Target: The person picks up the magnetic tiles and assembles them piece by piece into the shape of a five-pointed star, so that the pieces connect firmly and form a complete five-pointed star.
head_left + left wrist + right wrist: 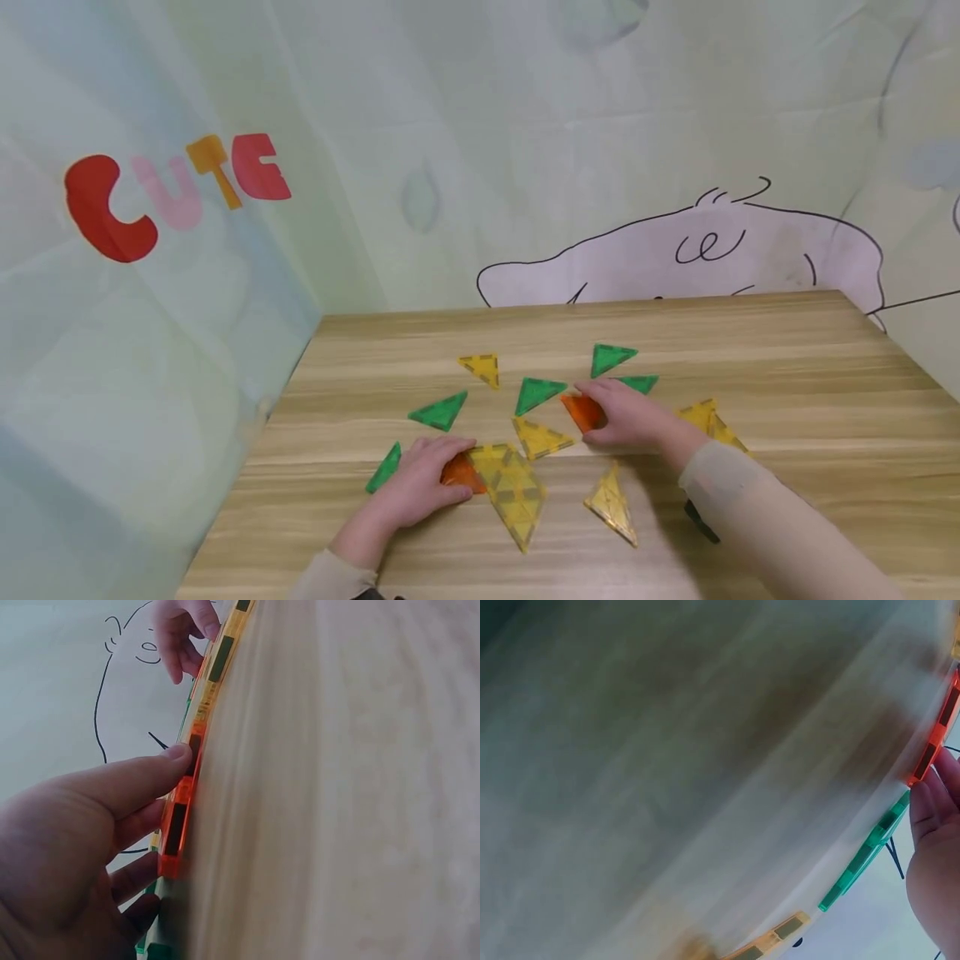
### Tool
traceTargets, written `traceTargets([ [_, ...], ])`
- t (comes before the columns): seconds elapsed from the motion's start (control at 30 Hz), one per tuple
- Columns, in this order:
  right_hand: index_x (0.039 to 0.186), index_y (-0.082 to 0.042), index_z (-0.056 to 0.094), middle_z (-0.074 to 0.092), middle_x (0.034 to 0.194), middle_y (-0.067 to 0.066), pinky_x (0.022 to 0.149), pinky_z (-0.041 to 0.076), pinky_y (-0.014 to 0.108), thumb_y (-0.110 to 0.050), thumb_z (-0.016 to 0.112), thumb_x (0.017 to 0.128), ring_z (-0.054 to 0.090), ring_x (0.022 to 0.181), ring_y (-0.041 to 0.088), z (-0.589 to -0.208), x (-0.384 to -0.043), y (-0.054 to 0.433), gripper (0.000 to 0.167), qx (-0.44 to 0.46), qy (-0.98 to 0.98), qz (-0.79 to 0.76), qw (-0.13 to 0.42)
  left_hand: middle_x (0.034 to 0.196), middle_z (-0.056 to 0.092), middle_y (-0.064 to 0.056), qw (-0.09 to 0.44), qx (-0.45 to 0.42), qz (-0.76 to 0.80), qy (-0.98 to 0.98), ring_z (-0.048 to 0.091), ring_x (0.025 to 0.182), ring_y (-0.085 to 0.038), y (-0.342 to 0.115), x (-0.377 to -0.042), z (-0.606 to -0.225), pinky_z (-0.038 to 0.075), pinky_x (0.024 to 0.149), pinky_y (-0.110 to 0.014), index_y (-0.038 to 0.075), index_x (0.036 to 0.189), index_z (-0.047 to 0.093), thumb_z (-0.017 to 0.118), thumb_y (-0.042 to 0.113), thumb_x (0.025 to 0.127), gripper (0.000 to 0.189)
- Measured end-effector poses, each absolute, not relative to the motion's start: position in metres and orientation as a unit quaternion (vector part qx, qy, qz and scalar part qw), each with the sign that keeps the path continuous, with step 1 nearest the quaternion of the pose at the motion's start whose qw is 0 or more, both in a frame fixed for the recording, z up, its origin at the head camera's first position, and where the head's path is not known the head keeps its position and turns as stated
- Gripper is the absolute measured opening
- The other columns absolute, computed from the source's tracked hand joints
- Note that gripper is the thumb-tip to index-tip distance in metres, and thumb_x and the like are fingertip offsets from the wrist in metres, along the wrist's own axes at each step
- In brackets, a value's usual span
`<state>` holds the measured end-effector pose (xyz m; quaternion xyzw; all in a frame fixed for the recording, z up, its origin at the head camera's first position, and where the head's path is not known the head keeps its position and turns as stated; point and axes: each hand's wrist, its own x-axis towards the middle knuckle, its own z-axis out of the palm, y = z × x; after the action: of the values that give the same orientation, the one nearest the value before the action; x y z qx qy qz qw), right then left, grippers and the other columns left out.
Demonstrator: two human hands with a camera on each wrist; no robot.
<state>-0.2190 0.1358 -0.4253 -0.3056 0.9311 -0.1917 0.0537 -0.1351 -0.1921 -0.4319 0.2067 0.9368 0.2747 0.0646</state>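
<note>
My left hand (420,479) pinches an orange triangular magnetic tile (461,473) against the left side of a joined group of yellow triangular tiles (519,500). In the left wrist view, the thumb lies on that tile's edge and the other fingers are partly hidden behind it. Farther right, my right hand (628,414) grips a second orange triangular tile (582,412) between thumb and fingers. A green triangle (538,395) and a yellow triangle (542,439) lie just left of this tile. The right wrist view shows only fingertips at the orange tile's edge.
Green triangles (441,412) and a yellow one (483,367) lie loose around the wooden table (315,517). More yellow tiles sit near the front (612,506) and beyond the right wrist (708,421). A printed cloth (420,125) hangs behind the table.
</note>
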Motion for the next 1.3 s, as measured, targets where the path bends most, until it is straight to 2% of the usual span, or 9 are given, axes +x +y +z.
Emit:
traceTargets([
  [0.47, 0.134, -0.001, 0.045, 0.05, 0.129, 0.018, 0.089, 0.044, 0.044, -0.033, 0.074, 0.073, 0.046, 0.113, 0.031, -0.425, -0.215, 0.137, 0.075, -0.293, 0.94, -0.168, 0.052, 0.135, 0.05, -0.005, 0.062, 0.204, 0.274, 0.938, 0.038, 0.121, -0.029, -0.191, -0.136, -0.432, 0.029, 0.098, -0.051, 0.014, 0.135, 0.051, 0.071, 0.03, 0.082, 0.059],
  [0.73, 0.133, 0.0, 0.045, 0.053, 0.122, 0.016, 0.086, 0.045, 0.042, -0.033, 0.074, 0.073, 0.047, 0.108, 0.029, -0.417, -0.21, 0.134, 0.074, -0.324, 0.931, -0.168, 0.014, 0.135, 0.05, -0.004, 0.062, 0.2, 0.274, 0.939, 0.039, 0.12, -0.029, -0.191, -0.136, -0.432, 0.03, 0.098, -0.05, 0.014, 0.134, 0.051, 0.072, 0.03, 0.082, 0.059],
  [1.03, 0.132, 0.003, 0.044, 0.053, 0.122, 0.013, 0.095, 0.041, 0.045, -0.033, 0.072, 0.076, 0.047, 0.112, 0.029, -0.408, -0.198, 0.12, 0.073, -0.378, 0.909, -0.177, -0.005, 0.133, 0.052, -0.004, 0.055, 0.191, 0.267, 0.943, 0.041, 0.117, -0.028, -0.19, -0.134, -0.43, 0.031, 0.095, -0.05, 0.014, 0.132, 0.054, 0.073, 0.031, 0.08, 0.058],
  [1.3, 0.132, 0.001, 0.045, 0.056, 0.115, 0.007, 0.09, 0.044, 0.04, -0.031, 0.073, 0.074, 0.048, 0.106, 0.023, -0.408, -0.192, 0.115, 0.072, -0.393, 0.901, -0.182, -0.018, 0.13, 0.054, -0.004, 0.046, 0.193, 0.257, 0.946, 0.042, 0.112, -0.025, -0.191, -0.132, -0.43, 0.032, 0.091, -0.049, 0.013, 0.129, 0.056, 0.075, 0.031, 0.078, 0.058],
])
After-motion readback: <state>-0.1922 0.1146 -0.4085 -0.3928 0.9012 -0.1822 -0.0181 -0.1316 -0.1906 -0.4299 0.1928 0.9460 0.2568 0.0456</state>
